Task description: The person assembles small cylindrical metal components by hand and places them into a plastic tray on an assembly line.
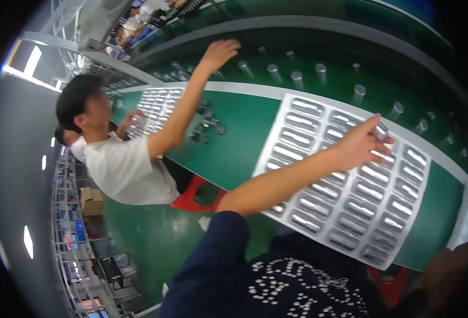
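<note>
My left hand point(362, 147) reaches over a white tray point(326, 114) with rows of long slots that look shiny and metallic. The fingers are spread apart, palm down, near the tray's far edge. A shiny cylindrical piece point(382, 130) shows between the index finger and the other fingers, at the top of one row; whether they touch it I cannot tell. My right hand does not show; only a dark, blurred brownish shape point(451, 270) appears at the lower right rim.
Beyond the tray runs a green conveyor point(308, 58) with several small upright cylinders point(359, 94). To the left a co-worker point(122, 164) in white stretches an arm over the belt, beside another tray point(159, 103) and loose dark metal parts point(207, 124). A red stool point(194, 196) stands below the green table point(244, 122).
</note>
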`<state>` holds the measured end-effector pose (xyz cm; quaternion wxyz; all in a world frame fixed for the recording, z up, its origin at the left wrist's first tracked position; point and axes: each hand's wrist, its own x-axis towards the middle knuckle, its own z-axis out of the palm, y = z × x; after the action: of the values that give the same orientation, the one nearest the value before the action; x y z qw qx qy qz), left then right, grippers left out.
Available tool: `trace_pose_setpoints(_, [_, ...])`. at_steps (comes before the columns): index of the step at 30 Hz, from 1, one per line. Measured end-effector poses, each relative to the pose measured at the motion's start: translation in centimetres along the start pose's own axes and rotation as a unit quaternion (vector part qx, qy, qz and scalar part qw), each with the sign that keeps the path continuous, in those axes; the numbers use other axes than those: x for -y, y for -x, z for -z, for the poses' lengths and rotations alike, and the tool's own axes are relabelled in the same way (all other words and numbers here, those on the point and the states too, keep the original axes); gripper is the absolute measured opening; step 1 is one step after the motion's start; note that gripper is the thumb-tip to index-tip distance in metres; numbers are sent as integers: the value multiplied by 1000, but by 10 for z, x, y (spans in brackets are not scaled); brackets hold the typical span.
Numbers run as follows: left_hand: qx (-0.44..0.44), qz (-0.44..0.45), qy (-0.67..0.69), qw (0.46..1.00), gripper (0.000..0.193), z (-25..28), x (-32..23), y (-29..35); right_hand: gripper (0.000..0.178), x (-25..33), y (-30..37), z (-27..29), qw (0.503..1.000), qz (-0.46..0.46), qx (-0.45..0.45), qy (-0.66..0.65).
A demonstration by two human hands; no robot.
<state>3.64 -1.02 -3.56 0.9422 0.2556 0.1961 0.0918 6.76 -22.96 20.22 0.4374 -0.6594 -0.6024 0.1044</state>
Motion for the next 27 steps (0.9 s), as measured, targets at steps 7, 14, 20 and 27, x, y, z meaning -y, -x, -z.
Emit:
trace_pose_setpoints(7, [-11, 5, -17, 1000, 41, 4, -6, 4, 22, -48, 22, -19, 979, -85, -178, -48])
trace_pose_setpoints(14, [50, 25, 22, 998, 38, -11, 9, -16, 26, -188, 124, 50, 934, -91, -316, -138])
trace_pose_setpoints(20, [52, -47, -10, 998, 28, -11, 4, -1, 29, -197, -23, -30, 785, -291, -176, -518])
trace_pose_setpoints(27, [7, -31, -1, 999, 28, -27, 3, 0, 36, -244, -24, -66, 716, -324, -81, -613])
